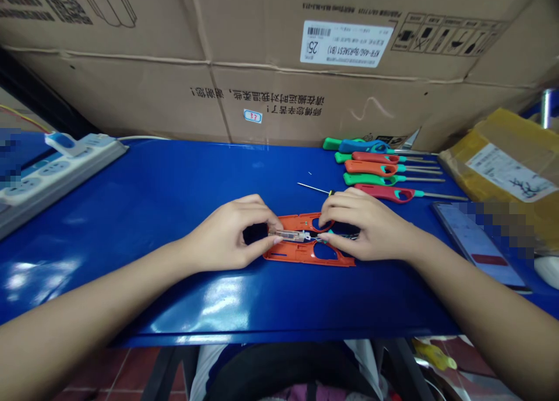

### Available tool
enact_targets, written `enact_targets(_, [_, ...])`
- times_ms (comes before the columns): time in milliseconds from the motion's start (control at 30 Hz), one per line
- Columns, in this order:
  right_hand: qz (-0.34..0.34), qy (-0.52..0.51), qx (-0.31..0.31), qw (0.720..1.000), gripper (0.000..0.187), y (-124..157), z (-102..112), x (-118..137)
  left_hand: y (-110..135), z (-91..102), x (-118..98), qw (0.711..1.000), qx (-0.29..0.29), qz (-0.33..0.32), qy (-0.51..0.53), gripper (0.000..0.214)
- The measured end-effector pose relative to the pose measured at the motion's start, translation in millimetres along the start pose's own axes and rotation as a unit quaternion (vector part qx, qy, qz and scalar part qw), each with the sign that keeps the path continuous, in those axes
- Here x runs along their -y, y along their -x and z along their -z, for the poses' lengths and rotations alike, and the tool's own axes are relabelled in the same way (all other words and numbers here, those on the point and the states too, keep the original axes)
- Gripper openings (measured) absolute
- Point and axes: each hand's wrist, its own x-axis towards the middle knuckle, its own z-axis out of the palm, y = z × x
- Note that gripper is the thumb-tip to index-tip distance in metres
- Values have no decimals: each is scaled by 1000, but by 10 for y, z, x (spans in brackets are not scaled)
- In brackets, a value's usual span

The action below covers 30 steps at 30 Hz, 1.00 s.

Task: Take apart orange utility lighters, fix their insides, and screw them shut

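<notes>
Two orange lighter casing halves (286,252) lie side by side on the blue table in front of me. Over them is a clear lighter fuel tank (290,236), its left end pinched between the thumb and fingers of my left hand (238,232). My right hand (364,223) is closed around the small parts at the tank's right end, where a bit of teal and thin dark wires show. My right fingertips cover much of what they grip. A thin screwdriver (315,188) with a yellow and black end lies just beyond my right hand.
Several assembled stick lighters (375,168) in green, blue, orange and red lie at the back right. A phone (478,244) and a yellow-taped parcel (506,168) are to the right. At the left is a power strip (56,168). A large cardboard box (152,92) stands behind the table.
</notes>
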Motion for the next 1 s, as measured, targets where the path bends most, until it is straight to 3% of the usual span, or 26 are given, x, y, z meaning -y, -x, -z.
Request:
enact_targets(233, [-33, 26, 42, 998, 19, -5, -5, -25, 4, -49, 102, 999, 28, 10, -12, 12])
enact_targets(467, [-44, 78, 35, 995, 22, 1, -81, -20, -7, -72, 157, 995, -14, 39, -88, 15])
enact_targets(633, [-39, 33, -24, 998, 17, -6, -106, 33, -14, -81, 113, 995, -36, 21, -89, 19])
enact_targets(833, [21, -61, -100, 993, 11, -47, -151, 118, -11, -130, 32, 995, 27, -6, -101, 40])
enact_targets(1000, [18, -100, -168, 981, 14, -76, -167, 139, 6, -120, 2, 994, 32, -10, -101, 30])
